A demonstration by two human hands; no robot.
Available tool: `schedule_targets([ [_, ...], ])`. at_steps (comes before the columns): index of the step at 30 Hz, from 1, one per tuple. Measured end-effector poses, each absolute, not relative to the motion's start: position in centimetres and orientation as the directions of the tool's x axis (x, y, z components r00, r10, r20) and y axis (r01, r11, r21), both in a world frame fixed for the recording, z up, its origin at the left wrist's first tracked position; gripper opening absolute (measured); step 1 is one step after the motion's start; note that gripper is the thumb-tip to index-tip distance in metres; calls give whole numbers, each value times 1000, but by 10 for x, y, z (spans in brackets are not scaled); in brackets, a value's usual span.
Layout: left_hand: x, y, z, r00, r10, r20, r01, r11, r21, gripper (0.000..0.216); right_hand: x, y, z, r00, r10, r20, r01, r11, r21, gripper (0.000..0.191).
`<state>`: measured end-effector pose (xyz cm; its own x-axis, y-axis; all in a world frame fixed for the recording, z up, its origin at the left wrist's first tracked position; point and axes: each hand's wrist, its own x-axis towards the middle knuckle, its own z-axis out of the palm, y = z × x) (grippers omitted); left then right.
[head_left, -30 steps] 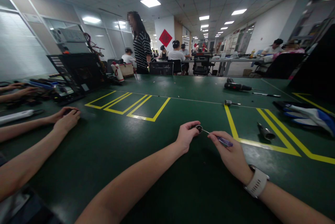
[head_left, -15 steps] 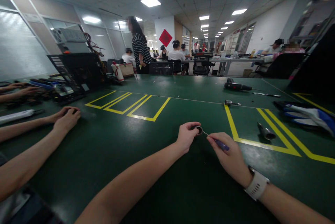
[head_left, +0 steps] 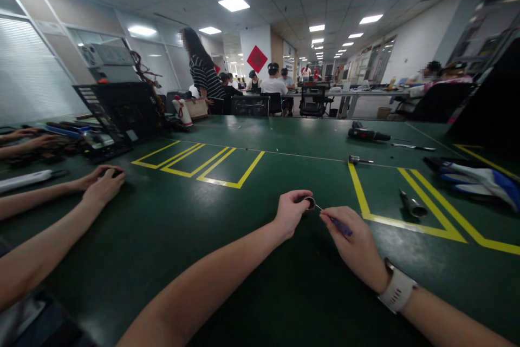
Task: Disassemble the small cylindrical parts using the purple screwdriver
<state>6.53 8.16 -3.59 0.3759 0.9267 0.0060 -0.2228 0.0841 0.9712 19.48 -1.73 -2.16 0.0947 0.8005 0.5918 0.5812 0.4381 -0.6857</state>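
Observation:
My left hand [head_left: 290,213] is closed around a small round metal part [head_left: 310,203], pinching it just above the green table [head_left: 227,239]. My right hand [head_left: 354,247], with a white watch on its wrist, grips a thin screwdriver with a purple handle [head_left: 339,224]. The screwdriver's tip points at the round part and seems to touch it. Both hands rest near the table's middle, left of a yellow floor-tape line [head_left: 359,192].
Another person's two hands [head_left: 101,182] lie on the table at the left. A metal cylinder [head_left: 412,205], a small bit [head_left: 357,159] and a power screwdriver [head_left: 368,133] lie at the right. A black computer case [head_left: 117,111] stands at the far left. People sit and stand in the background.
My right hand has drawn slightly back toward me with the screwdriver. The standing person in the striped shirt has walked to the left. My left hand has barely moved.

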Motion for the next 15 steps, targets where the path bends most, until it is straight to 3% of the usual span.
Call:
schedule_targets([
  [3,65,79,-30,352,936,-18,-200,94,975,20,196,-19,-18,162,822,546,522,399,-754,14],
  [7,65,80,-29,316,948,-21,-209,91,974,25,201,-17,-20,243,869,430,389,319,-864,32],
  [15,67,87,-40,304,952,34,-263,50,963,32,199,-16,-22,155,961,231,224,194,-955,35],
])
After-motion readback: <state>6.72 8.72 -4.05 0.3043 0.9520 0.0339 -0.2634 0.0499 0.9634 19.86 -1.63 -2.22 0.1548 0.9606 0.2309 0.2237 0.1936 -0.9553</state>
